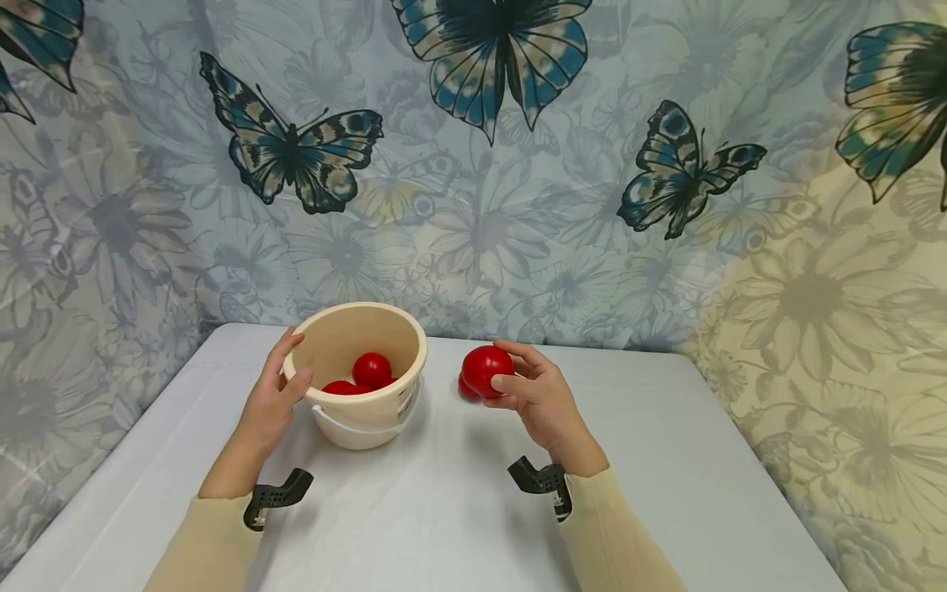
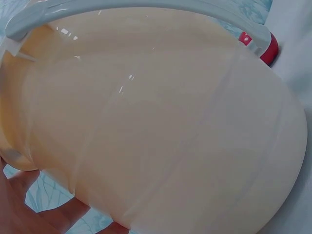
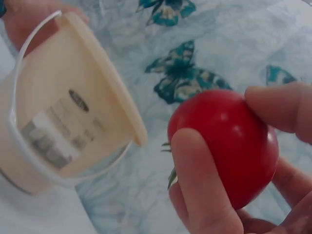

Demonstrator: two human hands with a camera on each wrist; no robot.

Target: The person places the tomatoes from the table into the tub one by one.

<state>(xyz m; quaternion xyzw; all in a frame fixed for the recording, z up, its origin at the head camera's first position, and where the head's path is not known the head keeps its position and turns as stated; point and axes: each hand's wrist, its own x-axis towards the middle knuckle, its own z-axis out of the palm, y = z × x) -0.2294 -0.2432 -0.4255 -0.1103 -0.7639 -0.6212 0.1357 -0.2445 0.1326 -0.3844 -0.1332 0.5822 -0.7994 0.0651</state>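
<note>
My left hand (image 1: 268, 407) grips the cream bucket (image 1: 370, 411) at its left side, the thumb at the rim and the fingers along the outer wall. The bucket tilts towards me, and several red tomatoes (image 1: 371, 370) lie inside. To the right of it, my right hand (image 1: 547, 403) holds a red tomato (image 3: 229, 141) between thumb and fingers, apart from the bucket. Green sepals show at the tomato's side in the right wrist view. Behind the held tomato, another tomato (image 1: 466, 390) is partly hidden.
A white cloth (image 1: 444, 510) covers the table. The bucket's white handle (image 1: 360, 436) hangs down its front. Behind the table hangs a curtain (image 1: 503, 238) with flowers and butterflies. Each wrist wears a black camera mount (image 1: 279, 493).
</note>
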